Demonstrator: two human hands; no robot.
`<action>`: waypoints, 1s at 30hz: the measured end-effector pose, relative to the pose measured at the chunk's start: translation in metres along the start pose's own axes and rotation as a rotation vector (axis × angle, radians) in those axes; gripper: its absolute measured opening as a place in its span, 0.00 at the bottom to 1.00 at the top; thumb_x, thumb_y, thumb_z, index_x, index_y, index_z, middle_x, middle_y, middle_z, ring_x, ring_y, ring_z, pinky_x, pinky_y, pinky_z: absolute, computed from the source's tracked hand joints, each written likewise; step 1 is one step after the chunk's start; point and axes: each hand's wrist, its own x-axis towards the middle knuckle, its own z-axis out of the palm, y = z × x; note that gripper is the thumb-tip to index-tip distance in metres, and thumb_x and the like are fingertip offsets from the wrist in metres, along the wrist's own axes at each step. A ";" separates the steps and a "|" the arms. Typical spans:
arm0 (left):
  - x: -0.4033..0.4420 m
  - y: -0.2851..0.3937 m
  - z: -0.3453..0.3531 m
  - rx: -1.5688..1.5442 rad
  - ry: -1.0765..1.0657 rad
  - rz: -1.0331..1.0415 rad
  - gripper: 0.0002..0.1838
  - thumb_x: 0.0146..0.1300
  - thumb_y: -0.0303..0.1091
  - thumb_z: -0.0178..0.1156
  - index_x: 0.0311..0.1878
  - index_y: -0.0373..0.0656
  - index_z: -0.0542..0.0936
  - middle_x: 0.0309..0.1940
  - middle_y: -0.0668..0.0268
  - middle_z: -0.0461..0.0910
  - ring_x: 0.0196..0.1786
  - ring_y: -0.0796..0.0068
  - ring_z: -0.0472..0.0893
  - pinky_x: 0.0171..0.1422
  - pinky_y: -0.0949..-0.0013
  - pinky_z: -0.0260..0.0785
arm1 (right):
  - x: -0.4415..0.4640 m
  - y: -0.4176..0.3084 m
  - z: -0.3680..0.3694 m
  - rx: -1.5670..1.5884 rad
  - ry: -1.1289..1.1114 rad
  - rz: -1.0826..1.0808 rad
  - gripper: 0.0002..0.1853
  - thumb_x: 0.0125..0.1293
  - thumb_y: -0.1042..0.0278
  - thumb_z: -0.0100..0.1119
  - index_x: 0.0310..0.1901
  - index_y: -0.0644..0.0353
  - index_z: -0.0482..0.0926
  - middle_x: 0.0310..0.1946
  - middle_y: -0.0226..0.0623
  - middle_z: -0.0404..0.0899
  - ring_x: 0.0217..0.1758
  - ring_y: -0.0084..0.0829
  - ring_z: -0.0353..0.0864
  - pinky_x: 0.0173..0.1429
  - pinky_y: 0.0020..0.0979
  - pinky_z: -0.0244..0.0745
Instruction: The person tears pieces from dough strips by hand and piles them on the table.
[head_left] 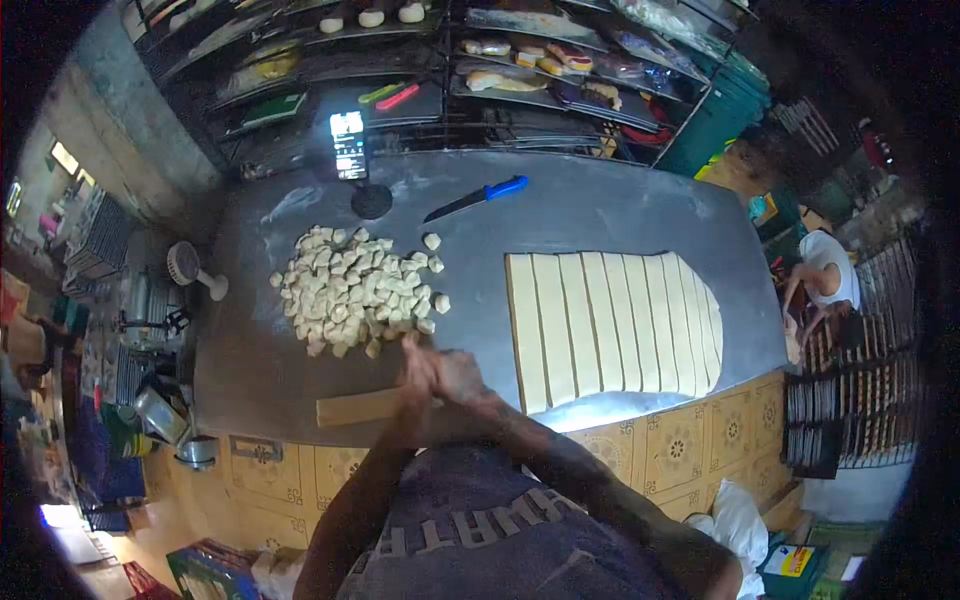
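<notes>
Both hands meet at the front edge of the grey table, just below a heap of pale dough pieces point(355, 285). My left hand point(418, 375) and my right hand point(458, 378) are blurred and close together, so their fingers and anything between them cannot be made out. Left of them a flat strip of dough point(358, 407) lies near the table edge. To the right a sheet of dough point(615, 325) is cut into several long strips. Beyond the heap lies a knife point(478, 198) with a blue handle.
A lit phone point(348, 148) stands upright on a round base at the back of the table point(620, 215). A small fan point(195, 270) is at the left edge. Shelves with trays point(530, 90) rise behind. Another person point(828, 270) is at the far right.
</notes>
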 end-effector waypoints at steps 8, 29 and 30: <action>0.025 -0.024 -0.039 0.593 -0.030 0.203 0.21 0.66 0.41 0.56 0.55 0.36 0.75 0.41 0.48 0.77 0.42 0.53 0.80 0.42 0.50 0.74 | 0.054 -0.014 0.050 0.232 0.350 -0.020 0.21 0.72 0.48 0.52 0.42 0.62 0.78 0.25 0.56 0.78 0.29 0.59 0.80 0.33 0.45 0.76; -0.027 -0.032 0.027 0.400 -0.260 -0.383 0.31 0.77 0.56 0.42 0.60 0.34 0.74 0.47 0.48 0.81 0.52 0.61 0.81 0.56 0.58 0.71 | -0.025 0.018 0.005 0.081 0.139 0.055 0.25 0.75 0.45 0.48 0.48 0.63 0.77 0.39 0.52 0.83 0.40 0.47 0.86 0.41 0.42 0.79; -0.015 -0.086 0.019 0.091 -0.156 -0.247 0.29 0.77 0.54 0.43 0.59 0.35 0.74 0.46 0.48 0.81 0.50 0.60 0.81 0.53 0.57 0.72 | -0.023 0.011 0.001 0.062 0.093 0.050 0.25 0.75 0.46 0.46 0.47 0.63 0.77 0.37 0.53 0.83 0.39 0.48 0.85 0.41 0.43 0.79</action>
